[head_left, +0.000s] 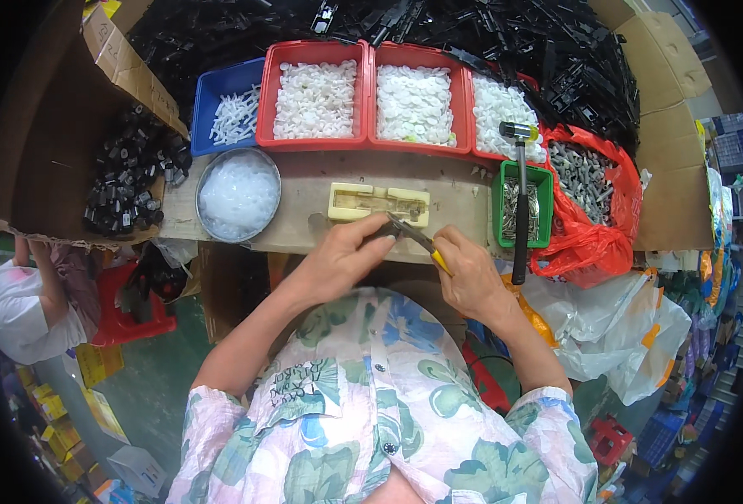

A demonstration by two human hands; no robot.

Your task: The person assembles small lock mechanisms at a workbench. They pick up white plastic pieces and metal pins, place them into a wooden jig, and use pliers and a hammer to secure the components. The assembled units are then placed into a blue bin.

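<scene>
My right hand (pixel 469 275) is closed around a yellow-handled tool (pixel 411 232) with a dark metal front end, shaped like pliers. Its tip reaches the fingertips of my left hand (pixel 344 262), which are pinched together at the bench's front edge. Whatever sits between those fingers is too small to make out. Just beyond both hands lies a cream-coloured block fixture (pixel 378 192) with a recessed slot. To its left stands a round metal bowl (pixel 206 228) of whitish translucent material.
A blue bin (pixel 204 112) and red bins (pixel 265 107) of white plastic parts line the back. A hammer (pixel 520 193) lies across a green bin (pixel 543 232) of metal parts. Beside it is a red bag (pixel 585 251). Black parts (pixel 128 181) fill a left-hand carton; another person (pixel 31 298) sits left.
</scene>
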